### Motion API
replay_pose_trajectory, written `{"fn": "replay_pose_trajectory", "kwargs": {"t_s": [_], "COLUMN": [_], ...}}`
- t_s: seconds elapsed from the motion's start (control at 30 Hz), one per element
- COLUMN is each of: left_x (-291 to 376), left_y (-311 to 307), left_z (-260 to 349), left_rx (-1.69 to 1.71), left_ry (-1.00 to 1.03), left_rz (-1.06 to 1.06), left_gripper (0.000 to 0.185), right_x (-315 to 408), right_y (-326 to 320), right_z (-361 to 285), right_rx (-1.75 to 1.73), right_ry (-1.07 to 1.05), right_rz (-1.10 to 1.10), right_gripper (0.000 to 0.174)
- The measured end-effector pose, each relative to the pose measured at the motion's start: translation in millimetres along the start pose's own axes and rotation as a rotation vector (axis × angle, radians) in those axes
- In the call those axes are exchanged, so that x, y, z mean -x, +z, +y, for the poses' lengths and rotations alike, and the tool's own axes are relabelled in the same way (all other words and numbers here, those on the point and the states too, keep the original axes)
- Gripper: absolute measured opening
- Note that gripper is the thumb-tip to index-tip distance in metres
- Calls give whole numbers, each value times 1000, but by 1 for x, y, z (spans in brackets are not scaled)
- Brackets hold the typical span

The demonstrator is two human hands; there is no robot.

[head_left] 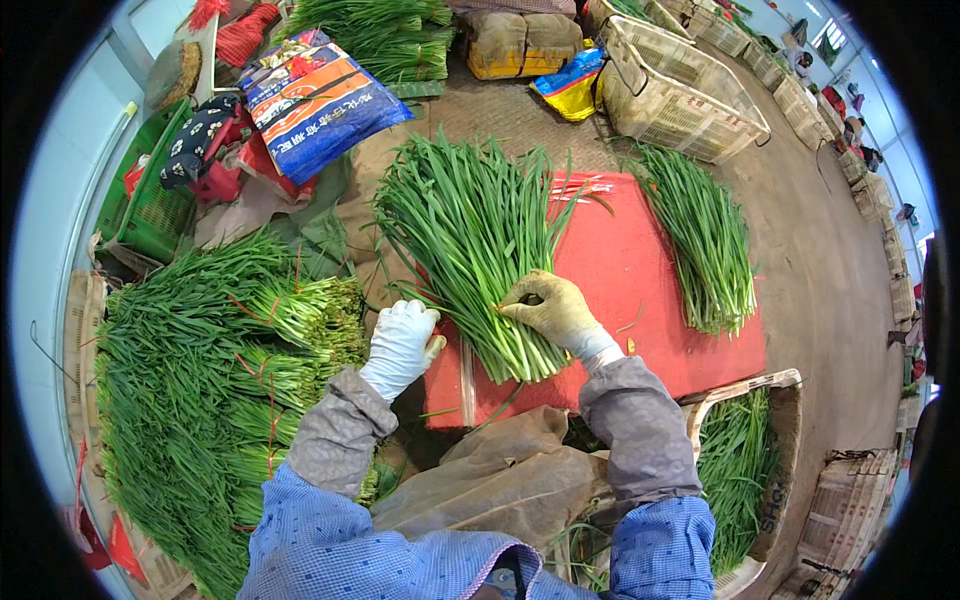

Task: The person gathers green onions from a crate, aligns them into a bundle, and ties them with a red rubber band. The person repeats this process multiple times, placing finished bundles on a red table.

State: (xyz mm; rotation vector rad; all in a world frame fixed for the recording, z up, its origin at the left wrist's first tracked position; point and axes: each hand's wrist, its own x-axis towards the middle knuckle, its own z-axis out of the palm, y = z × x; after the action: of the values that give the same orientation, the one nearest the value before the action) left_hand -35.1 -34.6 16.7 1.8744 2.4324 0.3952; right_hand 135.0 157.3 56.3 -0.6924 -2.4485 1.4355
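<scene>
A bundle of green garlic chives (469,232) lies across a red-covered board (600,262), its pale cut stems pointing towards me. My right hand (551,311), in a yellowed glove, pinches a small bit of red tie (498,307) at the bundle's stem part. Off the board's left edge is my left hand (405,345), in a white glove with curled fingers. A loose leaf passes by its fingertips; whether they grip it is unclear. On the board's right side rests a second chive bundle (701,244). Several red ties (581,186) lie at the board's far edge.
Chives tied in bunches (195,390) are heaped at my left. A crate of chives (739,465) stands at near right, and a pale plastic crate (679,90) at far right. A blue printed sack (322,112) lies beyond the heap, near a green crate (154,202).
</scene>
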Motion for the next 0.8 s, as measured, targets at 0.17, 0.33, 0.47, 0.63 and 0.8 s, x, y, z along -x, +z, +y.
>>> {"fn": "replay_pose_trajectory", "kwargs": {"t_s": [0.17,0.33,0.47,0.63,0.8], "left_x": [-3,1,-24,-35,-36], "left_y": [-4,-6,-11,-10,11], "left_z": [3,34,54,66,69], "left_rx": [-100,830,886,806,1025], "left_ry": [93,-306,-236,-170,-152], "left_rz": [19,-34,90,90,102], "left_gripper": [17,11,15,20,20], "right_x": [0,6,19,27,27], "right_y": [-1,6,22,29,28], "right_z": [2,-6,-16,-16,-12], "right_rx": [-22,15,-203,-318,-260], "right_ry": [50,-49,-157,-157,-122], "right_rz": [-9,140,265,247,169], "right_gripper": [14,15,13,13,13]}}
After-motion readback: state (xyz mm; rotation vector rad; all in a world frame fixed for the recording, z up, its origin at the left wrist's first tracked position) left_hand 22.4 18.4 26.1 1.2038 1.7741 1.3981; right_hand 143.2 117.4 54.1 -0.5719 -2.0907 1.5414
